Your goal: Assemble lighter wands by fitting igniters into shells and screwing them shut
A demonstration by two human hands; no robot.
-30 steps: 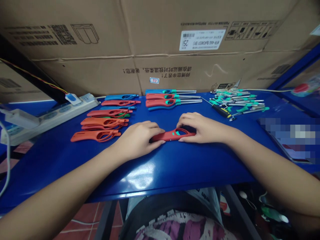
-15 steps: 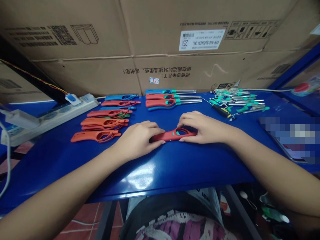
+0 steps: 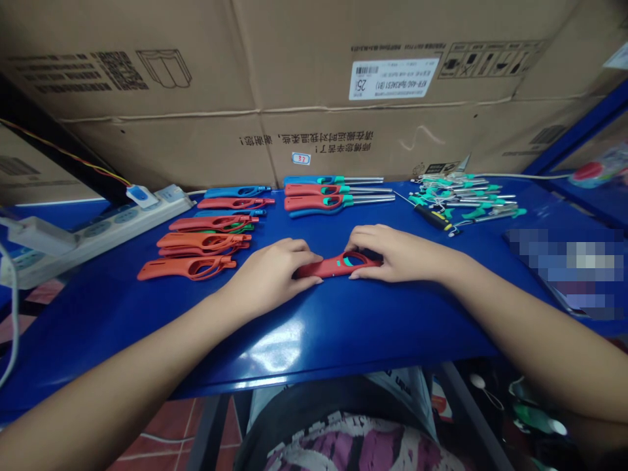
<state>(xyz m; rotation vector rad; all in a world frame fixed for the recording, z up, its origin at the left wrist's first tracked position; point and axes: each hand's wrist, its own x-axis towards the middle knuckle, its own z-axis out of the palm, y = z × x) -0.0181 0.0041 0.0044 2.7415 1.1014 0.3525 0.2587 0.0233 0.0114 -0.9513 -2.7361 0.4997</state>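
A red lighter body (image 3: 331, 265) with green parts lies level between my hands over the blue table (image 3: 314, 340). My left hand (image 3: 275, 271) pinches its left end between thumb and fingers. My right hand (image 3: 387, 252) is closed round its right end, beside the oval opening, and hides the tip. Several orange, red, blue and green lighter shells (image 3: 189, 267) lie in a column to the left. Behind my hands, several lighters with metal tubes (image 3: 314, 203) are stacked.
A heap of green and metal inner parts (image 3: 471, 196) lies at the back right beside a black and yellow screwdriver (image 3: 434, 218). A power strip (image 3: 108, 229) runs along the left. Cardboard (image 3: 196, 78) stands behind; a pixelated item (image 3: 569, 268) is at right.
My right hand has shifted very slightly left along the red lighter body's end. My left hand keeps the same grip.
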